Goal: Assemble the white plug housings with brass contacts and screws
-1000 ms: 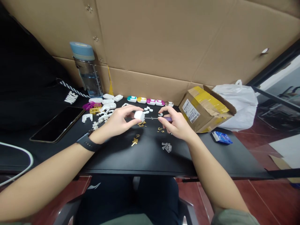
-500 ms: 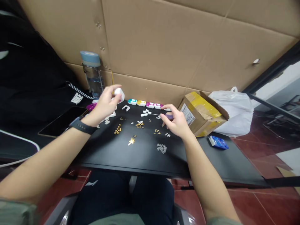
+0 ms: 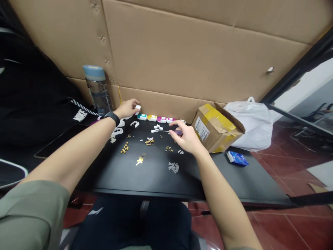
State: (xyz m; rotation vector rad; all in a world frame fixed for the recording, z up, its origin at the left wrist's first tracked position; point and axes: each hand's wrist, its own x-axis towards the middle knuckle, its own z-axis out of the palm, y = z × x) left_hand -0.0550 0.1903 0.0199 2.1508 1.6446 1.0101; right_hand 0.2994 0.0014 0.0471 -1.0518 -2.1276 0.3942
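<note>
My left hand (image 3: pixel 127 108) is at the back of the black table (image 3: pixel 145 182), its fingers shut on a small white plastic piece (image 3: pixel 137 107) just above a row of small coloured-and-white cases (image 3: pixel 152 118). My right hand (image 3: pixel 185 138) pinches a purple-handled small screwdriver (image 3: pixel 178 132). Its thin shaft points left toward a cluster of small white parts (image 3: pixel 156 128), and I cannot tell if the tip touches them. Small gold metal parts (image 3: pixel 150 141) lie scattered below the shaft, and clear plastic pieces (image 3: pixel 173 167) lie nearer me.
A taped cardboard box (image 3: pixel 214 128) and a white plastic bag (image 3: pixel 249 123) stand right of my right hand. A blue packet (image 3: pixel 237 158) lies on the table's right side. A water bottle (image 3: pixel 96 89) stands back left beside black cloth (image 3: pixel 33 86). Cardboard sheets line the wall.
My left hand has moved from the table's middle to the back left, still holding the white piece. My right hand keeps the screwdriver. The whole view has shifted as my head moved.
</note>
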